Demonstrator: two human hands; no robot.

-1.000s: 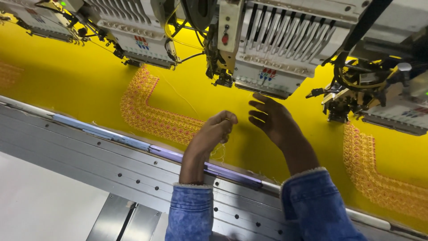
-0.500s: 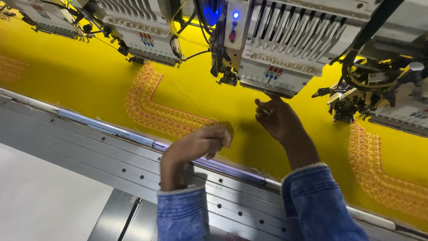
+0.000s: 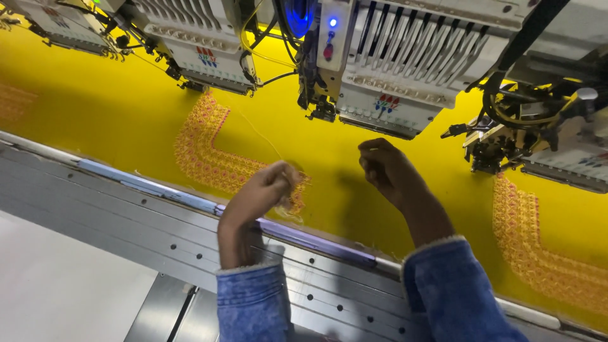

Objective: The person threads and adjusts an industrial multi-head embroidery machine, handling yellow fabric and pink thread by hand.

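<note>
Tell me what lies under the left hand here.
Under the left hand lies yellow fabric with the end of an orange embroidered band. The hand covers part of that stitching; whether it pinches a thread cannot be told.

Two bare hands, the left hand (image 3: pixel 269 190) and right hand (image 3: pixel 383 168), emerge from faded blue denim sleeves (image 3: pixel 253 304) with pale, frayed cuffs; no rings, watch or gloves visible.

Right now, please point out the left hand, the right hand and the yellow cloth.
left hand (image 3: pixel 266 190), head view, on the back of the curled fist.
right hand (image 3: pixel 383 168), head view, on the back of the hand.
yellow cloth (image 3: pixel 114 107), head view, on a bare, unstitched part.
</note>
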